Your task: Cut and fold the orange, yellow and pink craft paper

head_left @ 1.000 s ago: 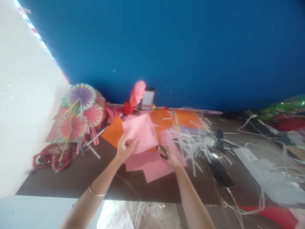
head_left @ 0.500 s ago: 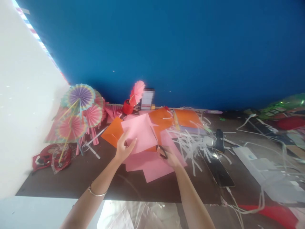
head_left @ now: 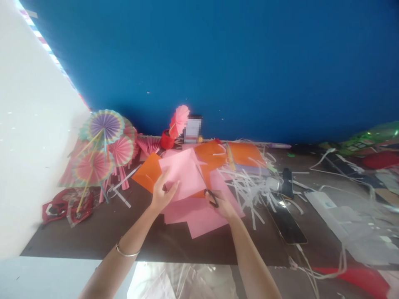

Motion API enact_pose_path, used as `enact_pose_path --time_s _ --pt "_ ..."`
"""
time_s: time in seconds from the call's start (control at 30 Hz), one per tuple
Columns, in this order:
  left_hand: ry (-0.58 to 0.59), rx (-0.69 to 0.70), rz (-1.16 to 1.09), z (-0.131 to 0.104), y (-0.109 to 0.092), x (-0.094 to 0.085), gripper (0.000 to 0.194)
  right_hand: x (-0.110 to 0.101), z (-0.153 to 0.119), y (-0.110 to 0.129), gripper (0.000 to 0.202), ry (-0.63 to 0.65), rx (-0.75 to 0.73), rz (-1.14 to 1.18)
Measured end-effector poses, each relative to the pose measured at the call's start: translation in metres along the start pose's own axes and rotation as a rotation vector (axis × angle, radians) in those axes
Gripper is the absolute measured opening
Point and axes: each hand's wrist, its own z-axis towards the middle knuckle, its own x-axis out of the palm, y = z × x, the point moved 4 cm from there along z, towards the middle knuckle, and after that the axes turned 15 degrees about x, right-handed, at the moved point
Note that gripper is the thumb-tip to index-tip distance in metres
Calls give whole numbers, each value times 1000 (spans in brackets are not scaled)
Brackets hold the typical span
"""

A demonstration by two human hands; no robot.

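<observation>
A sheet of pink paper [head_left: 183, 172] is raised a little over the table, its left side gripped by my left hand [head_left: 163, 191] with the thumb in front. My right hand [head_left: 220, 203] is closed around the dark handles of a pair of scissors [head_left: 212, 198]. The blades point up and left along the right edge of the sheet; whether they are fully closed I cannot tell. Beneath lie more pink sheets [head_left: 199, 218] and an orange sheet [head_left: 145, 170], partly covered by the held one.
Paper fans [head_left: 104, 126] stand at the left, above a red plastic packet [head_left: 56, 205]. White paper strips [head_left: 246, 187] are heaped right of the sheets. Beyond them are a phone [head_left: 286, 224], white cables [head_left: 343, 253] and a red holder [head_left: 167, 140] with a pink fan near the blue wall.
</observation>
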Motion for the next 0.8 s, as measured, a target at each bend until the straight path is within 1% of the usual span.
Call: enact_pose_path --time_s 0.17,0.27,0.43,0.6,0.8 --pt "6 7 -7 1 0 -1 48 0 -2 3 44 -21 -3 -23" --pt "4 4 -9 0 1 -1 48 -1 -1 2 44 -6 -16 -19" --pt "59 -52 -48 -1 -1 2 48 -3 1 -3 44 34 -47 11" --pt "95 -95 -102 -4 -4 6 50 -8 -1 -7 43 -14 -51 -16" --pt "173 -26 -109 -6 -5 9 50 -9 -4 -6 43 -95 -55 80"
